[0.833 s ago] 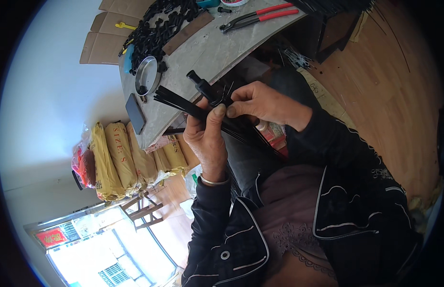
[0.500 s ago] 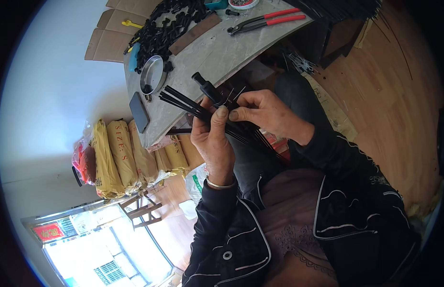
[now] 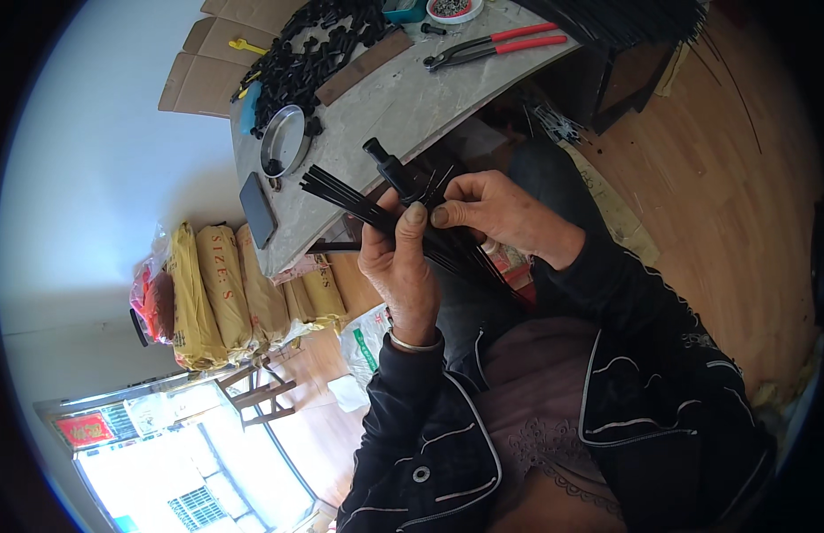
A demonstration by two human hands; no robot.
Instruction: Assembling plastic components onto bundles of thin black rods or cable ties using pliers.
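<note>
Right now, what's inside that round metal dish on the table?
The round metal dish looks mostly bare, with one or two small dark pieces near its lower rim. Its raised rim hides anything tucked against the near wall.

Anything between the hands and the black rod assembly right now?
Nothing visible. The left hand grips the bundle of thin black rods directly, and the right hand pinches at the black hub with no gap.
</note>
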